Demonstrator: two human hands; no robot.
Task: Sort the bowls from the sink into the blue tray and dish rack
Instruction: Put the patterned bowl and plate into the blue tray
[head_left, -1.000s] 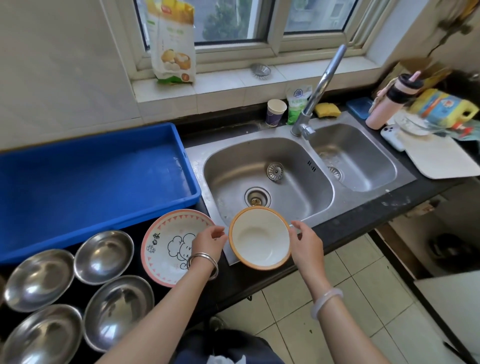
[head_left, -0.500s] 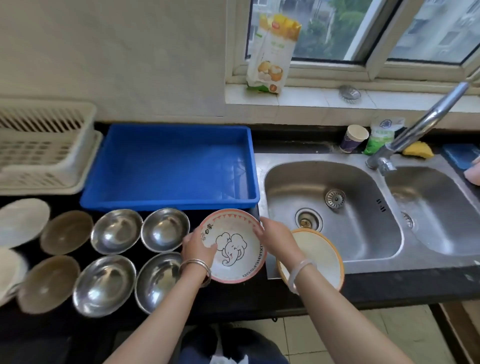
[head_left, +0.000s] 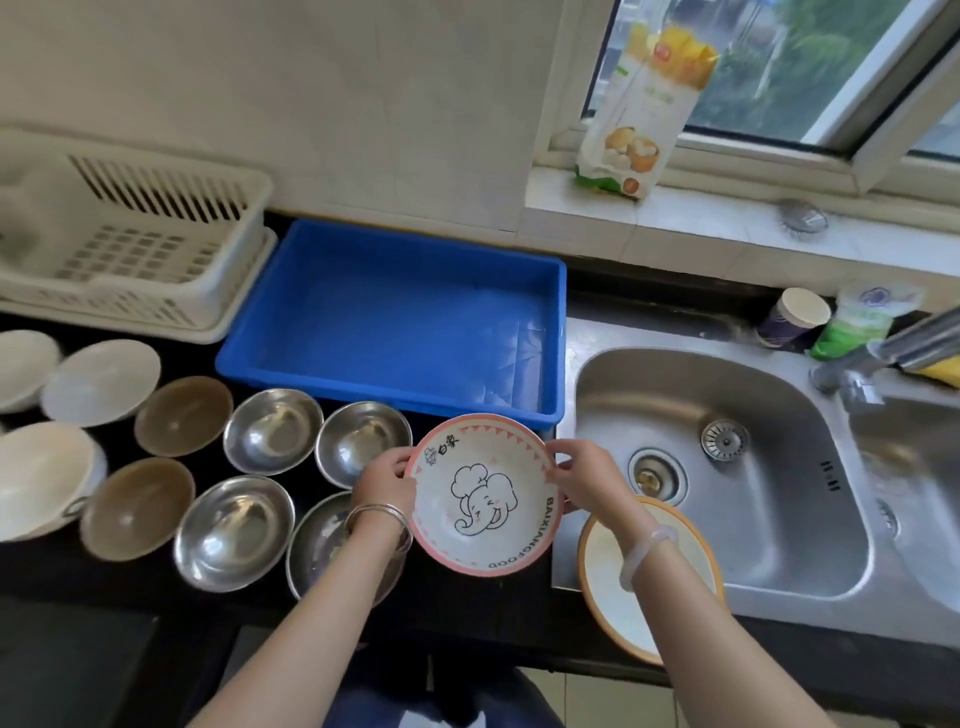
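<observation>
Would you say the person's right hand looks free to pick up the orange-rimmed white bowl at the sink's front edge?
Probably not yet. The right hand grips the pink-rimmed elephant-print bowl together with the left hand. The orange-rimmed white bowl lies uncovered just under the right wrist, so it should be an easy reach after letting go.

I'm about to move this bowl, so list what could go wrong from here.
The orange-rimmed bowl sits under the right forearm at the sink's front edge; a pull back might knock it off. The elephant bowl is pinched only by its rim in the left hand and right hand, so it could slip.
</observation>
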